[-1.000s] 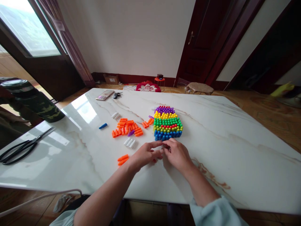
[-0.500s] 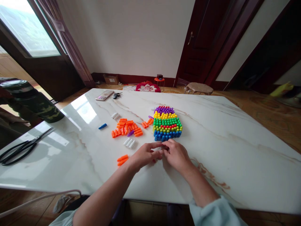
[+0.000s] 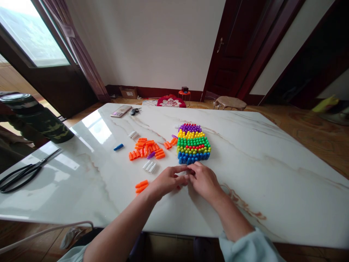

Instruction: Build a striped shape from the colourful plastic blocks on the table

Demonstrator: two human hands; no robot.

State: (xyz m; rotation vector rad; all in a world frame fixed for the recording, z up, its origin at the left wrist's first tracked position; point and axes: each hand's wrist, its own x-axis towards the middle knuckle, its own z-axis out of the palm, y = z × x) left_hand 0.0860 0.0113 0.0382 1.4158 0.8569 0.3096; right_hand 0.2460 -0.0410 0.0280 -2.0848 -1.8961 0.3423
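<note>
My left hand (image 3: 171,179) and my right hand (image 3: 202,179) meet at the fingertips just in front of the standing block of coloured pieces. Both have fingers and thumbs pinched together, and whatever lies between them is hidden. Small round-topped plastic pieces stand packed in rows: blue (image 3: 194,157) at the front, then olive-yellow with some red, green (image 3: 192,142), yellow and purple (image 3: 190,128) at the back. Left of the block lies a pile of orange bullet-shaped pieces (image 3: 147,148). White pieces (image 3: 149,166) and a few orange ones (image 3: 141,186) lie closer to my left arm.
On the marble-patterned table (image 3: 259,156) a blue piece (image 3: 118,147) lies alone. Black scissors (image 3: 29,171) and a camouflage flask (image 3: 40,116) are at the left. A phone (image 3: 121,111) and keys (image 3: 135,111) rest near the far edge. Behind stands a stool (image 3: 230,102).
The hands keep almost the same pose and place. The whole view has shifted very slightly; the plastic pieces have not visibly moved.
</note>
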